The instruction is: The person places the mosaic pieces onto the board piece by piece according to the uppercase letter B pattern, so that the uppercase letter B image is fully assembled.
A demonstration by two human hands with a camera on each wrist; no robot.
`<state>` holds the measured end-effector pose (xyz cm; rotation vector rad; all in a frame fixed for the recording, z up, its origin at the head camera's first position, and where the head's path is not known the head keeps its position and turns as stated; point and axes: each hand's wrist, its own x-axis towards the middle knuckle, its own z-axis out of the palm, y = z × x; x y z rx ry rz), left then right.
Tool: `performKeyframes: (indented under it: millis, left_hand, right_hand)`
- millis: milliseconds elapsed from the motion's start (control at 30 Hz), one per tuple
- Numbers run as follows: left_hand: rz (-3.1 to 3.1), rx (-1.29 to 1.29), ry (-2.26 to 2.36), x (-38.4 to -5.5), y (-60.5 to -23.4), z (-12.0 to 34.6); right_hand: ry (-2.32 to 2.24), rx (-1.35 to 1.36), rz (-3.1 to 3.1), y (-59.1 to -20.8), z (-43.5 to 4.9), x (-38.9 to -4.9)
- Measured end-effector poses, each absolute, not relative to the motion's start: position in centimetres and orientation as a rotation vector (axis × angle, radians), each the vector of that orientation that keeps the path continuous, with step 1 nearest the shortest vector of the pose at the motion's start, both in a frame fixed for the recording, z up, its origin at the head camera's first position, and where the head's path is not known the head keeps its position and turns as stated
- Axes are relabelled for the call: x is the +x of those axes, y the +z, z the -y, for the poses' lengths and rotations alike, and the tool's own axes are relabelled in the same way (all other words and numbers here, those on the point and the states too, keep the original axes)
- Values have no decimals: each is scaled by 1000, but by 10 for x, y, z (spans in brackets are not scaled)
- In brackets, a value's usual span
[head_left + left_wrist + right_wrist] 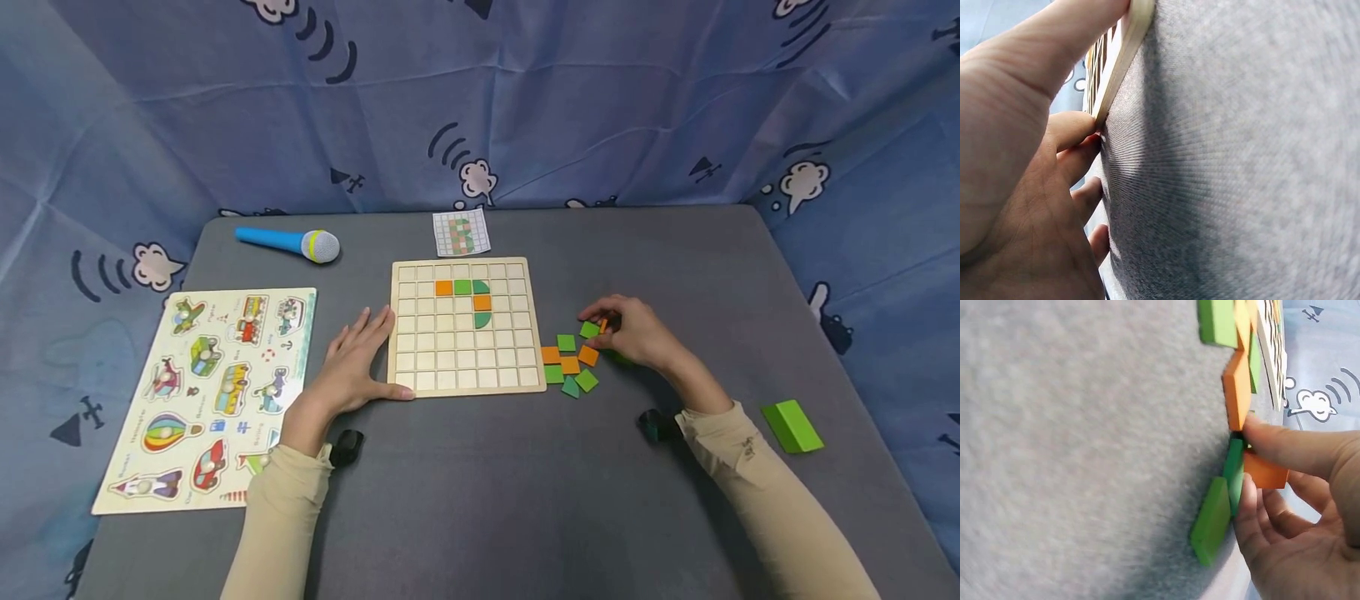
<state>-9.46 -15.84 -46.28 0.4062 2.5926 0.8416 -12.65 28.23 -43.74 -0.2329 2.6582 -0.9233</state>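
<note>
A wooden grid board (pixel 465 392) lies mid-table, with orange, green and dark green tiles set in its upper cells. My left hand (pixel 349 367) rests at its left edge, fingers extended; the thumb touches the near left corner. In the left wrist view, the index fingertip touches the board's edge (pixel 1119 69). Right of the board, my right hand (pixel 633 333) pinches an orange square tile (pixel 1265 471) standing on edge. Loose tiles lie around that hand, including a dark green tile (pixel 1233 469) and a green tile (pixel 1211 519). Part of the pile is hidden beneath the hand.
A small printed pattern card (pixel 461 232) lies behind the board. At the back left is a blue toy microphone (pixel 277 240). A picture peg puzzle (pixel 202 392) lies at the left, partly under the left sleeve. A green block (pixel 792 427) sits by the right forearm.
</note>
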Motion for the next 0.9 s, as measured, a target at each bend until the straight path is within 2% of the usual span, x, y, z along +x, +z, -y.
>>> performKeyframes:
  millis: [500,900]
  left_hand:
    - [-2598,405,837,-93,-462,158]
    - [-2599,412,852,-93,-460,158]
  right_hand:
    - [-989,-285,-2739,-442,-274,-120]
    - [-1230,-201,-2721,-438,-273,-122]
